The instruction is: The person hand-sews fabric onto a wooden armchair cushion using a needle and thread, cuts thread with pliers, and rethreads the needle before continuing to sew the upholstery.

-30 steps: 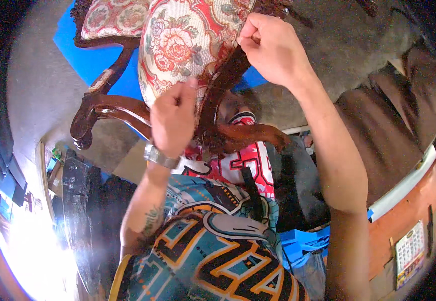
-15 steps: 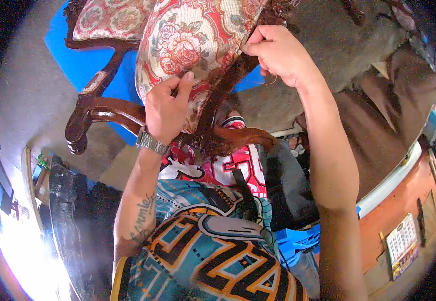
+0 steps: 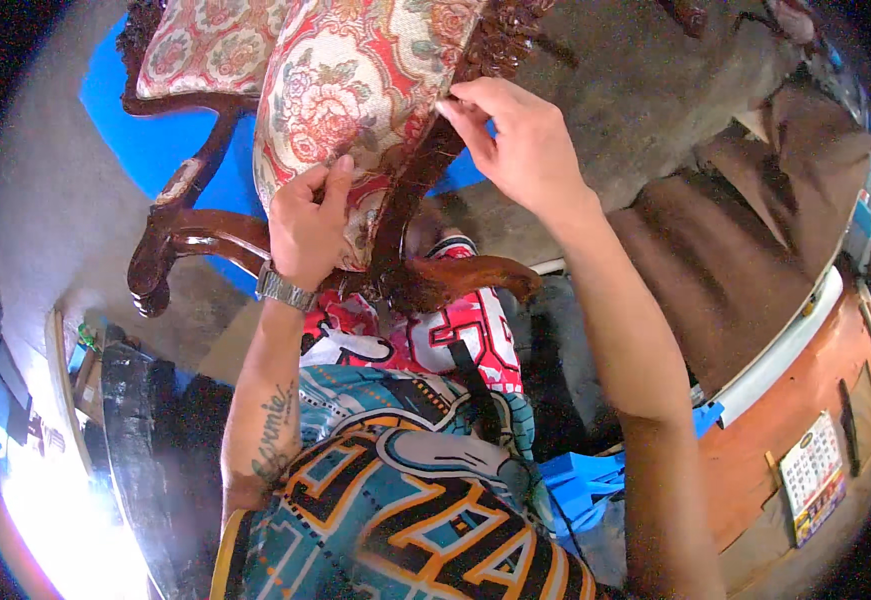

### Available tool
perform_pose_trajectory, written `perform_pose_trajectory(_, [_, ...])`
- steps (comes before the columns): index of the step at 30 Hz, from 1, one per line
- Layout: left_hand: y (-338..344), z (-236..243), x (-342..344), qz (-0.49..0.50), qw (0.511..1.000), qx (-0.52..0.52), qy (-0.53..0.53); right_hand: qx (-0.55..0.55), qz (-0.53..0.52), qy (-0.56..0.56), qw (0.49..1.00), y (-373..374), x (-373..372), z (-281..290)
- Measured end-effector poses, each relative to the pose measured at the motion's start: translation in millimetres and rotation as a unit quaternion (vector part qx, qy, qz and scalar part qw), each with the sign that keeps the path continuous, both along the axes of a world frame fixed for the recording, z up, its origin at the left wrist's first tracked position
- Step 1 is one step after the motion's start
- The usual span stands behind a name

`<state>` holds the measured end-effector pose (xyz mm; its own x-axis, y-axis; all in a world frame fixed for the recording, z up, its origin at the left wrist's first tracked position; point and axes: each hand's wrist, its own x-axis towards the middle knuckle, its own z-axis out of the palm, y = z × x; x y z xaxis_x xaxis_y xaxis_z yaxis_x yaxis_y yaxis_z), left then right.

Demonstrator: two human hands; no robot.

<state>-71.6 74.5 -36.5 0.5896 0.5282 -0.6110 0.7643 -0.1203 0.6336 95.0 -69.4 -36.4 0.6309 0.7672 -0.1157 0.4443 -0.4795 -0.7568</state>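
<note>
A carved dark wood chair stands tilted in front of me, with a padded panel of floral upholstery (image 3: 320, 110) in red, cream and green. My left hand (image 3: 307, 222) lies on the panel's lower left part, its fingers curled and the thumb pressed close to them; what they grip, if anything, is hidden. At the panel's right edge, beside the wooden frame (image 3: 417, 180), my right hand (image 3: 520, 140) pinches with thumb and forefinger. Whatever is between those fingertips is too small to name. Fine loose threads seem to lie along that edge.
A second floral panel (image 3: 210, 45) and a curved armrest (image 3: 220, 232) belong to the chair at left. Blue sheeting (image 3: 120, 110) lies beneath it. Brown cloth (image 3: 715, 260) spreads on the right, near an orange board (image 3: 775, 440) with a calendar (image 3: 813, 475).
My right hand has moved left and a little down along the panel's edge, its fingers less curled. The chair and my left hand sit slightly further left in view.
</note>
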Motion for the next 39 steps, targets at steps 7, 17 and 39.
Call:
perform_pose_trajectory(7, [-2,9,-3,-0.025,0.999,0.010,0.042,0.067,0.046,-0.068,0.994,3,2,-25])
perform_pose_trajectory(17, [-15,132,17,-0.183,0.963,0.070,-0.186,-0.042,-0.020,0.077,0.996,10,9,-20])
perform_pose_trajectory(39, [84,188,124,-0.135,0.889,-0.261,-0.352,0.153,-0.240,-0.121,0.951,-7,-77,-50])
